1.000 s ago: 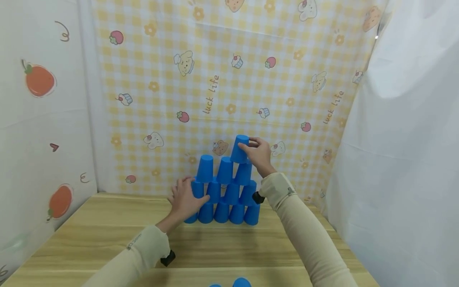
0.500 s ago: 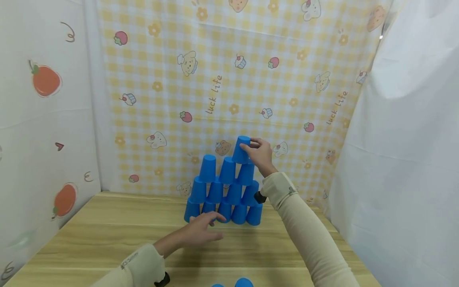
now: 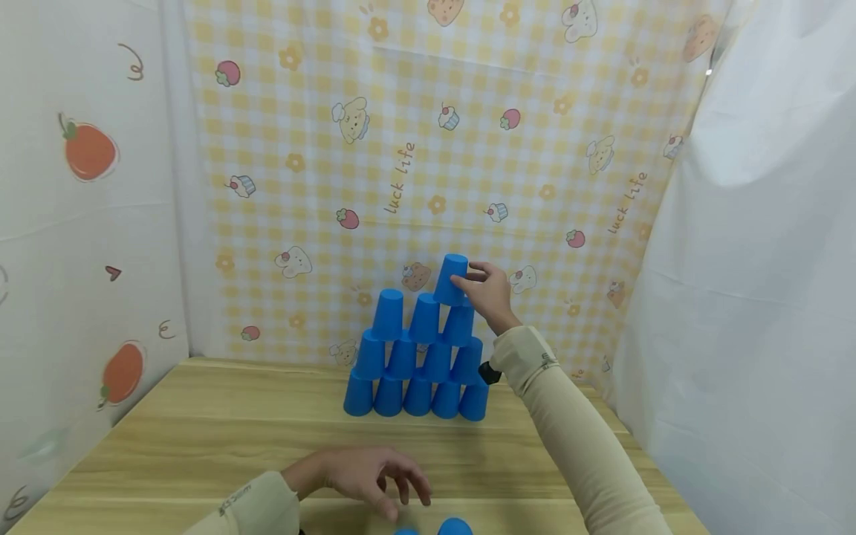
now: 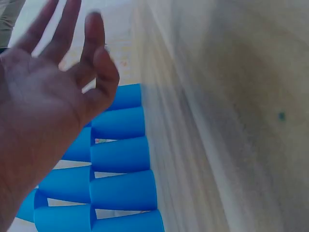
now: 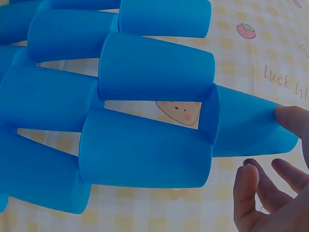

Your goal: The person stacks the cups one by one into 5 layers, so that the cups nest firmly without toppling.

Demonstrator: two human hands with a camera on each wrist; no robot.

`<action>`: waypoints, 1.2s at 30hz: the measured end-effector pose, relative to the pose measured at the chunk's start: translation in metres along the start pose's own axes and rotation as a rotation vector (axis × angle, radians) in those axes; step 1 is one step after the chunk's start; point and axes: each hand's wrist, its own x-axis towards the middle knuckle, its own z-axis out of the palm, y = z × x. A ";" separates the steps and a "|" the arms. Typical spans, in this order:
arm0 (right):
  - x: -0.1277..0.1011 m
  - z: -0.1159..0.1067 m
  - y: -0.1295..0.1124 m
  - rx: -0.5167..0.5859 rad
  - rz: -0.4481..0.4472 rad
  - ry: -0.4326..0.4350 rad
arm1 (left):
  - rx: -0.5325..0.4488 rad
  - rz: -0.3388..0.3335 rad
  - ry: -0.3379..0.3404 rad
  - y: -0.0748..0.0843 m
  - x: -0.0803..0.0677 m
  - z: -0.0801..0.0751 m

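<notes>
Blue cups stand upside down in a tiered stack; the bottom row (image 3: 417,397) has several cups, the third tier three. A single top cup (image 3: 451,279) sits on the right of that tier. My right hand (image 3: 491,293) is beside it, thumb overlapping its side. In the right wrist view, the other fingertips (image 5: 248,179) lie just off the edge of this top cup (image 5: 253,123). My left hand (image 3: 371,475) hovers palm-down over the front of the table, fingers loosely bent and holding nothing. Just beyond its fingertips, two more blue cups (image 3: 455,527) show at the frame's bottom edge.
The wooden table (image 3: 221,438) runs back to a yellow checked cloth (image 3: 301,223) hanging close behind the stack. White cloths hang on the left (image 3: 87,245) and right (image 3: 749,297). The right forearm (image 3: 582,423) passes right of the stack.
My left hand has left the stack's left side and come toward the front edge. The right hand stays at the top cup, its fingers now slightly off it. The view has shifted slightly.
</notes>
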 end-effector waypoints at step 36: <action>-0.010 -0.007 0.008 0.024 0.006 -0.003 | -0.069 -0.035 -0.043 -0.016 -0.003 0.008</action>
